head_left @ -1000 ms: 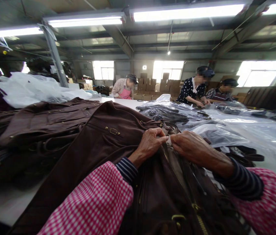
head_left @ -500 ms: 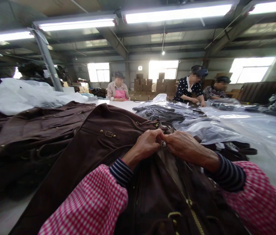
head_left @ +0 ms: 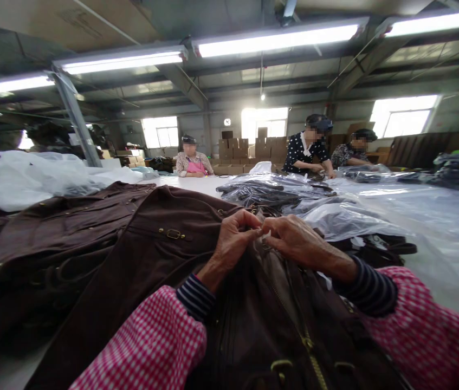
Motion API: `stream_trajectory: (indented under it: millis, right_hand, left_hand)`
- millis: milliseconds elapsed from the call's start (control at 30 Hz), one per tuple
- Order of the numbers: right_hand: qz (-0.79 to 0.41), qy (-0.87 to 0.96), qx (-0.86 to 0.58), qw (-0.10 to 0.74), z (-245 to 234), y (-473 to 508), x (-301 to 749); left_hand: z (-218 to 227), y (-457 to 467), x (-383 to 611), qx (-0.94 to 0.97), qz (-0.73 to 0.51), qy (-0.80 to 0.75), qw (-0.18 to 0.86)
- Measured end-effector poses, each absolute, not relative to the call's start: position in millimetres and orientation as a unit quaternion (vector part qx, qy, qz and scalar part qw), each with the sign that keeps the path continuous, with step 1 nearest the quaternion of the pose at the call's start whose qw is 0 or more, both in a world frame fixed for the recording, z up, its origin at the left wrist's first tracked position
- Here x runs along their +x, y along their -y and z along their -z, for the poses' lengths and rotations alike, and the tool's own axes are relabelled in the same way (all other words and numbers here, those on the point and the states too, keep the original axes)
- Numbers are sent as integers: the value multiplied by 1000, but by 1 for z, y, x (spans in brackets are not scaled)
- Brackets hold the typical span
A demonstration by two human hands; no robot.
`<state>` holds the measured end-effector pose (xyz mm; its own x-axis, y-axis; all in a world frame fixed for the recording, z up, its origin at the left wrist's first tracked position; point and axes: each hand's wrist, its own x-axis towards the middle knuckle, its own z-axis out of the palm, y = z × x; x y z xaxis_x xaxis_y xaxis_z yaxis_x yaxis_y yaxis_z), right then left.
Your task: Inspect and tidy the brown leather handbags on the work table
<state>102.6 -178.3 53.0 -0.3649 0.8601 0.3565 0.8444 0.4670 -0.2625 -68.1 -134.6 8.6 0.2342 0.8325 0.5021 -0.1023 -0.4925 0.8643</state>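
Observation:
A dark brown jacket with brass hardware lies in front of me, one sleeve stretched toward the lower left. My left hand and my right hand meet near the jacket's collar, at the upper end of its zipper. Both hands are closed in a pinch, fingertips almost touching. A small whitish bit shows between them, too small to name. Below the hands the front lies partly unzipped, with a greyish lining strip visible. A brass buckle sits on the sleeve strap.
More brown jackets are piled on the left, with white plastic sheeting behind. Plastic-wrapped garments lie ahead and to the right on the white table. Several people sit or stand across the table. Cardboard boxes are stacked behind them.
The view has tilted up slightly. My left hand's fingers have bent into a clearer pinch, and a small whitish bit now shows between the hands. The jacket lies much as before.

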Motion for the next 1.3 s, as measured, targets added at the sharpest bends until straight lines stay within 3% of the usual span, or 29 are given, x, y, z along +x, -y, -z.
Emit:
stream_trajectory:
  millis: [200,533,667,800,900,1000,1067,1167,1300]
  right_hand:
    - [-27,826,-492,275,-46,176,108]
    - [-74,830,-447,326,-45,177,118]
    - [-63,857,-446,250,-53,182,131]
    - [74,879,-453,131,-58,192,159]
    - [163,862,-467,108,-60,201,176]
    - [174,844,-497,103,-62,206,181]
    - [145,835,-514,132,-61,204,178]
    - [61,809,-531,246,-57,191,167]
    - [-131,760,-502,391,-52,174,148]
  left_hand:
    - [-13,139,-67,698,-541,-265,387]
    - [-1,127,-72,816,-391,-319,280]
    - [-3,128,-72,811,-400,-289,313]
    - [-8,130,-73,803,-402,-280,339]
    - [-9,130,-73,790,-406,-284,360]
    - [-8,130,-71,781,-409,-288,373]
    - [-7,130,-70,772,-419,-293,378]
    - [-5,130,-67,742,-439,-302,406]
    - [-3,130,-66,693,-464,-305,459]
